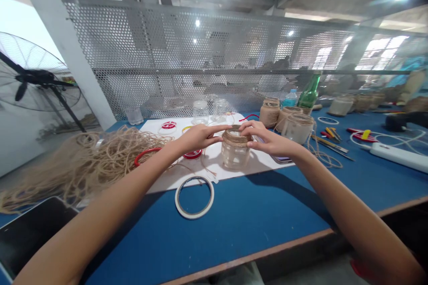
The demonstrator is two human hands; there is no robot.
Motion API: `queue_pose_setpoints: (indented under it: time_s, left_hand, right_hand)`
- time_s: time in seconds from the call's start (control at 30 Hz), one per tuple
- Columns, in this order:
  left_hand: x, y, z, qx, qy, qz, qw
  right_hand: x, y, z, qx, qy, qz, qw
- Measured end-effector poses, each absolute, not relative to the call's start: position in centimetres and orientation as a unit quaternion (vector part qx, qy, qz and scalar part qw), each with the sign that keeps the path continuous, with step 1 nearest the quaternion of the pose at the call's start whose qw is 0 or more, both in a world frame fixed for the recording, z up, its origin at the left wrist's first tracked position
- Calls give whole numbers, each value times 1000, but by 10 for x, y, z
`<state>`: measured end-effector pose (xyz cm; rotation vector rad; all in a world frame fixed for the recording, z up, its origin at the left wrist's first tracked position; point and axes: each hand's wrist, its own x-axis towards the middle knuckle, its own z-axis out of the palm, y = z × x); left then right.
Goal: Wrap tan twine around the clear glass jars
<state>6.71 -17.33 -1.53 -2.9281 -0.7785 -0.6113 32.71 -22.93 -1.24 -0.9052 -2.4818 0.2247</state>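
The left hand and right hand are keeping a curled grip on the coarse twine-wrapped neck of a clear glass jar. Loose jute twine is heaping left of the jar; fingers are hiding part of the wrap.

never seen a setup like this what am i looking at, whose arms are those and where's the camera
This is a single picture from a camera worn on a person's head, looking forward and down, so the two bare arms coming in from the bottom are that person's own. No machine is involved. The left hand and right hand are both holding the top of a clear glass jar, which has tan jute twine wound near its rim. The jar stands on a white rectangular sheet lying on a blue worktable. To the left lies a large loose heap of tan twine. In front is a white ring of tape. Further back stand other twine-wrapped glass jars and a green glass bottle.
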Motion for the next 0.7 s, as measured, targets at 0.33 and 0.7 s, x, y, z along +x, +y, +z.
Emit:
queue_pose_setpoints:
  time_s: [0.33,0.7]
  left_hand:
    - [74,-179,-18,-935,-276,-220,26]
    - [105,-215,-24,-897,-375,-223,69]
  right_hand:
    - [307,-243,-13,-383,-873,-99,286]
    - [299,-242,-21,-406,-859,-135,281]
